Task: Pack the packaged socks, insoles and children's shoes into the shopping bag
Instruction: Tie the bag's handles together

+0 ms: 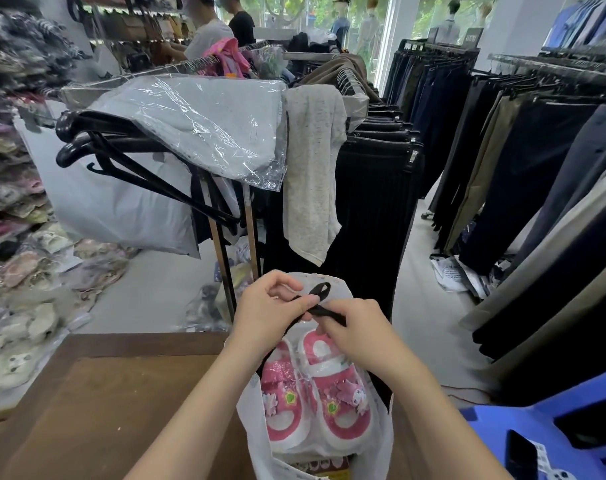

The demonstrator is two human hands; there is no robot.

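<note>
Table (97,403) sat at left w/ white shopping bag (256,455) on its edge, pink children's shoes (315,393) inside. We pinched the bag's black drawstring (320,299) w/ left hand (272,315) & right hand (355,332), fingers closed narrow.

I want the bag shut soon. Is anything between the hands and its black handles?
Nothing visible. The left hand and right hand already pinch the black handles above the pink shoes in the bag.
</note>
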